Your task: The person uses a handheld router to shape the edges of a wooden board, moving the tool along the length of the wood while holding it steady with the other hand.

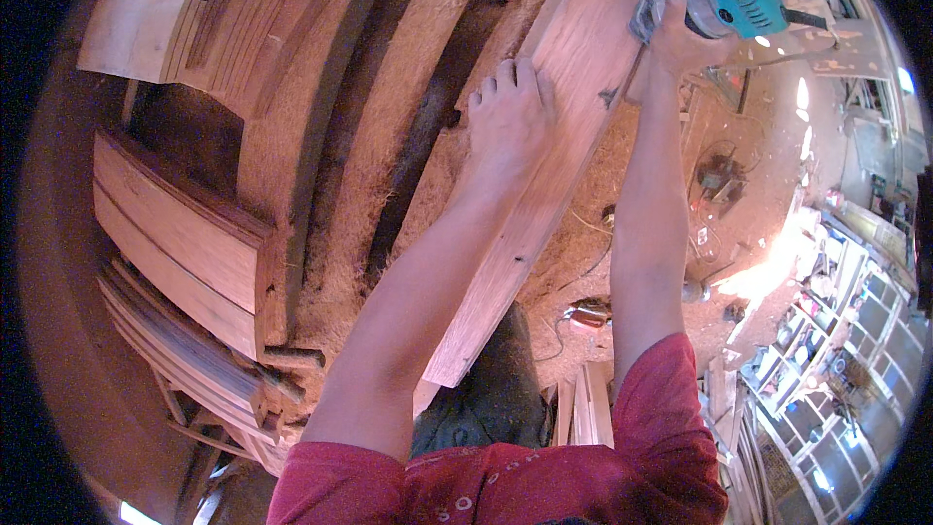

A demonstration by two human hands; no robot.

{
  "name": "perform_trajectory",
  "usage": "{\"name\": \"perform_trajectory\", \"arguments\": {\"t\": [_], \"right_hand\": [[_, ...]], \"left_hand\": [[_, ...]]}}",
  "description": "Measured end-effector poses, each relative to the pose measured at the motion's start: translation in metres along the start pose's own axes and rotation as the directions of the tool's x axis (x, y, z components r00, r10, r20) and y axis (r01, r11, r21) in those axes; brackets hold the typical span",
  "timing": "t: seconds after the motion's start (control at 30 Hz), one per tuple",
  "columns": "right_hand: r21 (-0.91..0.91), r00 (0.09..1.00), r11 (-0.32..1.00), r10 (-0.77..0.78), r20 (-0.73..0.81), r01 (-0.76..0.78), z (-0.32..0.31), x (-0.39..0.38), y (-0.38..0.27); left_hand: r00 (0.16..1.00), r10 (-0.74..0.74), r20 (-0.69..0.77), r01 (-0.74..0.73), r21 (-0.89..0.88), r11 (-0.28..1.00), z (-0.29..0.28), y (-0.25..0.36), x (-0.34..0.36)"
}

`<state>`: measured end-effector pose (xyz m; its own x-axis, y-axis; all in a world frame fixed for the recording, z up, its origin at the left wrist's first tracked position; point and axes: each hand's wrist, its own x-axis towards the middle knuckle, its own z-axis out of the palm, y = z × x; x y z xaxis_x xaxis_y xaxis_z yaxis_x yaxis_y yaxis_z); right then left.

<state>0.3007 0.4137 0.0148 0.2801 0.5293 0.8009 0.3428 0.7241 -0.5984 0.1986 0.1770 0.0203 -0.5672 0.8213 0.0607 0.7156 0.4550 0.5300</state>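
A long, flat wooden board (573, 68) lies slantwise before me, its near end by my trousers. My left hand (510, 117) rests across the board's left edge, fingers bent over that side and thumb on its face. At the board's far right edge, my right hand (675, 39) is wrapped round a teal and grey handheld power tool (743, 2), which looks like a trim router. The tool is tipped sideways, its clear base against the board's edge. Its cutting end is hidden. A dark knot (607, 94) marks the board near that edge.
Thick sawdust-covered beams (360, 165) lie under and left of the board. Stacked curved planks (180, 233) stand at the left. On the sawdust-strewn floor are a red power tool (588, 313), another machine (719, 175) and loose cords. A cluttered rack (826, 369) stands at the right.
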Motion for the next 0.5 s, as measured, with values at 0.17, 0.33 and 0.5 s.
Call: {"name": "perform_trajectory", "arguments": {"t": [0.17,0.33,0.5], "right_hand": [[-0.075,1.000,0.997,-0.003,-0.012,0.002,0.002,0.004,0.007],[-0.051,0.999,0.998,-0.032,-0.004,0.032,0.007,0.009,0.014],[-0.017,0.996,0.996,-0.085,0.029,0.085,0.012,0.012,0.018]], "left_hand": [[1.000,0.000,-0.008,0.000,-0.002,1.000,0.003,-0.001,0.000],[0.995,0.056,-0.077,-0.055,0.021,0.998,0.004,-0.001,0.000],[0.999,0.037,-0.033,-0.037,0.027,0.999,0.002,0.000,-0.001]]}}
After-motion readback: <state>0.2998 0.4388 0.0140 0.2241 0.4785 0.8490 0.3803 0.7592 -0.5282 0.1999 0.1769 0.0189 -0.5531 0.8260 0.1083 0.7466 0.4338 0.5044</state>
